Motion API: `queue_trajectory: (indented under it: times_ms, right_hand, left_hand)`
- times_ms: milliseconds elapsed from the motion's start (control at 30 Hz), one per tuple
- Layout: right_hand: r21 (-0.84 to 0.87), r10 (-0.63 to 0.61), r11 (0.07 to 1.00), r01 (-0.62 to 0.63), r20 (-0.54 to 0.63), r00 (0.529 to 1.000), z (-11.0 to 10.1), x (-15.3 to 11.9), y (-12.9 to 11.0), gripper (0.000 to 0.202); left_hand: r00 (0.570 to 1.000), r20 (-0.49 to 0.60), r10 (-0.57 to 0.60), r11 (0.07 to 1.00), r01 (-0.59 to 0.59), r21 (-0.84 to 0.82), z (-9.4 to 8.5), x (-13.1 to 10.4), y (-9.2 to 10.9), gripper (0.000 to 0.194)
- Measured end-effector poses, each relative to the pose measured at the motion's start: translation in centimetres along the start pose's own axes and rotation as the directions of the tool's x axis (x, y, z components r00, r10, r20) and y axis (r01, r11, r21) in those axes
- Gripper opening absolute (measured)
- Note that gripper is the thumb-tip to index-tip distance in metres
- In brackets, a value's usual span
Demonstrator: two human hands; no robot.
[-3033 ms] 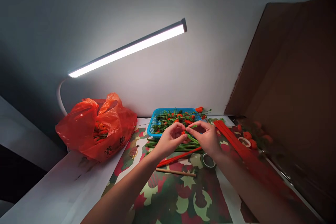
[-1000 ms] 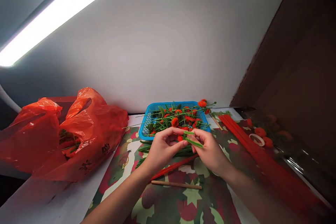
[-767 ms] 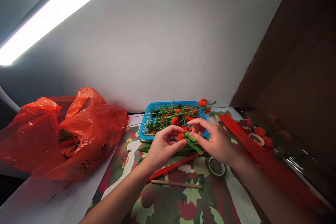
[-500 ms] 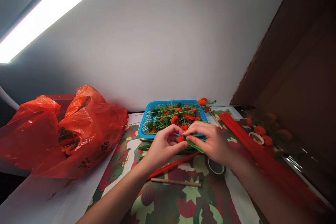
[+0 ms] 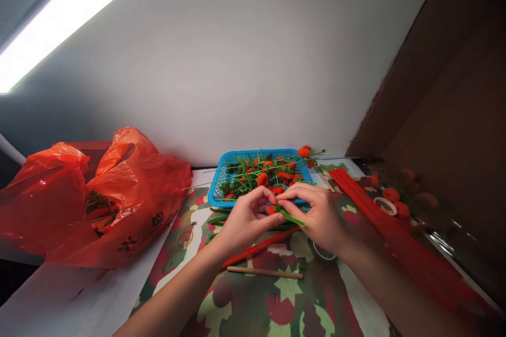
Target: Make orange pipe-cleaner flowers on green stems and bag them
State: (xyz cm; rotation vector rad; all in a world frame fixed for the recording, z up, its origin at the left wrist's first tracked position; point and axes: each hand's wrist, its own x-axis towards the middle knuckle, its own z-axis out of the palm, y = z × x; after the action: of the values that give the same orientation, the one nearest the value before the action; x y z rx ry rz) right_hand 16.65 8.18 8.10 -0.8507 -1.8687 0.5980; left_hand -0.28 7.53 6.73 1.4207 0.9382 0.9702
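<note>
Held above the bench [image 5: 114, 287], before the near rim of the blue basket [image 5: 217, 202]: my left fingers [image 5: 259, 195] pinch the red chenille bloom [image 5: 272, 209], my right fingers [image 5: 293, 210] the green chenille strip [image 5: 293, 218], likely featherlight, soft-piled, bendy, easily crushed, so best gripped at the base.

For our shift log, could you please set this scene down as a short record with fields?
Left hand: pinching a small red and green piece
Right hand: pinching the same piece, a green strip jutting out
Basket: blue, behind the hands, holding red flowers and greenery
Bag: red plastic, at the left, plant pieces inside
Stick: on the patterned mat, nearer than the hands
Lamp: lit, upper left
</note>
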Motion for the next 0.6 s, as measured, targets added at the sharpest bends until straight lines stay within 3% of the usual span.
queue_trajectory:
  times_ms: [600]
  right_hand:
    - [-0.004,0.028,1.0,-0.028,-0.059,0.998,0.54,-0.44,-0.03,0.013]
  left_hand:
    - [1.0,-0.016,-0.008,0.999,0.008,0.036,0.02,-0.04,0.24,0.025]
